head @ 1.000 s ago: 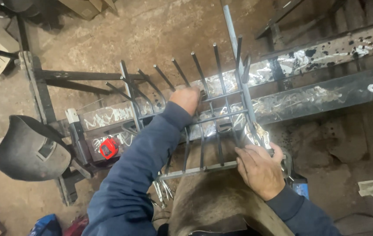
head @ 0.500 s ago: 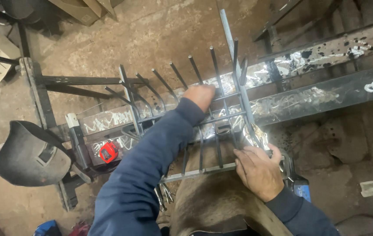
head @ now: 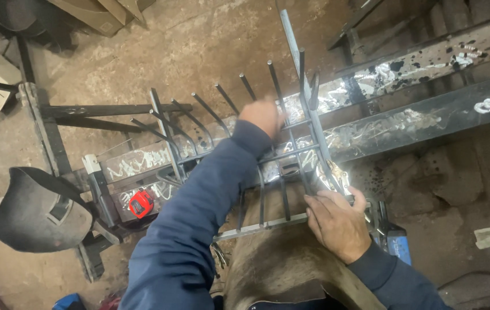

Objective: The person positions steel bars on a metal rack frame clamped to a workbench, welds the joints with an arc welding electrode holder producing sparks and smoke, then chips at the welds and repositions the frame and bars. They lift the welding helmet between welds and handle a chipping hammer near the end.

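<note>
Hands first: I see two, both mine, both on one metal grille (head: 268,172) that lies across a steel frame (head: 411,123) over the dirt floor (head: 159,51). My left hand (head: 262,116) is stretched to the far side and closed round one of the grille's upright bars, near the middle of the row. My right hand (head: 337,224) is near me, fingers curled over the grille's near right corner, where the long flat rail meets the crossbar. I count about nine thin bars fanning away from me, joined by two crossbars, plus one long rail running far up the scene. One welding mask (head: 41,209) lies on the floor at the left, well apart from both hands. One small red tape measure (head: 140,204) sits on the frame's left part, near my left sleeve. Whitish marks cover the frame's long beams.
</note>
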